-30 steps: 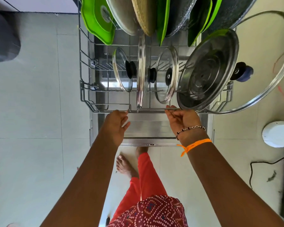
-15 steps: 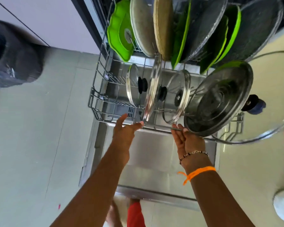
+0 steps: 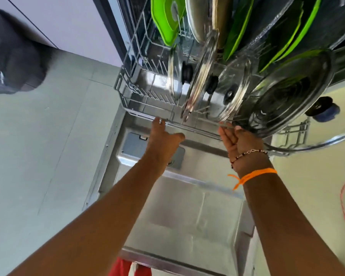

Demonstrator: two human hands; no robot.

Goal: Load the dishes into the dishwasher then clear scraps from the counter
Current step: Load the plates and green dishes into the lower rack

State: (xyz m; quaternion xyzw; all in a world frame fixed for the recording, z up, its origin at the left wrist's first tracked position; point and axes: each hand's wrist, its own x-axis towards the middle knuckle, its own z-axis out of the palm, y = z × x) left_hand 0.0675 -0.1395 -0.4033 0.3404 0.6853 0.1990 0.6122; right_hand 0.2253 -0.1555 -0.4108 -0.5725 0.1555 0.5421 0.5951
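Rack [image 3: 145,113] loaded with lids, half out over the open door | left hand [image 3: 163,138] and right hand [image 3: 240,140] flat-fingered against front rail, gripping nothing | dishwasher cavity straight ahead of both palms

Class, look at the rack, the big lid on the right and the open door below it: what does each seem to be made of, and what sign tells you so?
Rack: thin grey wire, probably coated metal; open grid of rods.
Big lid: clear glass, likely, with a shiny metal rim; you see through it.
Door: brushed steel by its look; dull silver sheen and soft reflections.
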